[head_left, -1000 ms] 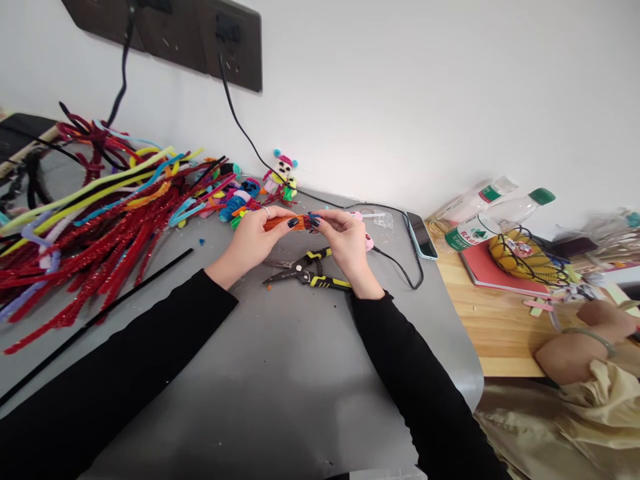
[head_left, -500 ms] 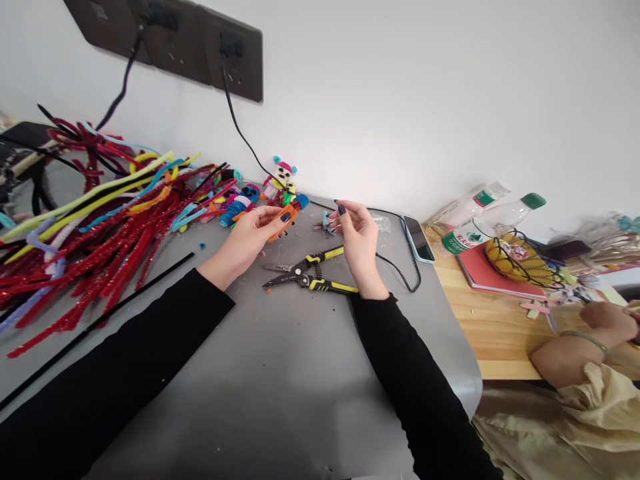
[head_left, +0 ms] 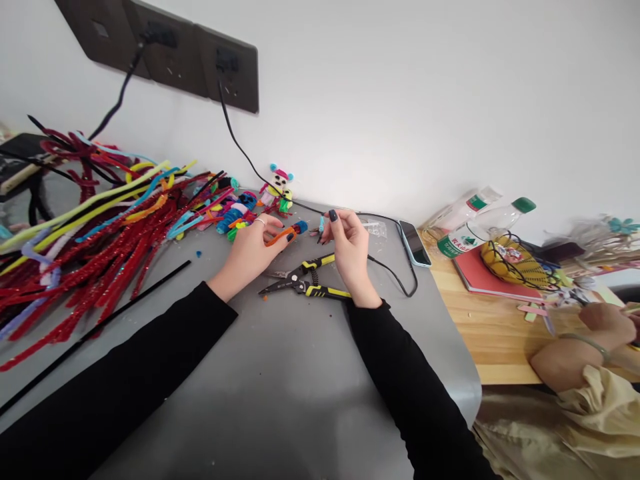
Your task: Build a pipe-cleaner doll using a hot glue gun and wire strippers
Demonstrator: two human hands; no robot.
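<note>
My left hand (head_left: 250, 257) is closed around an orange pipe-cleaner piece (head_left: 278, 235) with a fuzzy blue end (head_left: 301, 227) poking out past the thumb. Opposite it, my right hand (head_left: 347, 250) has thumb and fingers drawn together in a pinch; what sits between them, if anything, is too small to make out. A small light-blue bit (head_left: 321, 224) shows right beside those fingertips, and I cannot tell whether they touch it. Below both hands, yellow-and-black pliers (head_left: 303, 280) lie with jaws apart on the grey table (head_left: 280, 373).
Red, yellow and blue pipe cleaners (head_left: 120, 227) are heaped at left. Small pipe-cleaner figures (head_left: 275, 187) stand by the wall. A black cable (head_left: 400, 290) runs to a phone (head_left: 415, 243). Rightward are bottles (head_left: 460, 237), a yellow basket (head_left: 515, 260) and another person's arm (head_left: 570, 357).
My left hand has turned slightly, hiding more of the orange piece, and has come down a little. My right fingers have closed in and moved slightly left. The view has shifted slightly.
</note>
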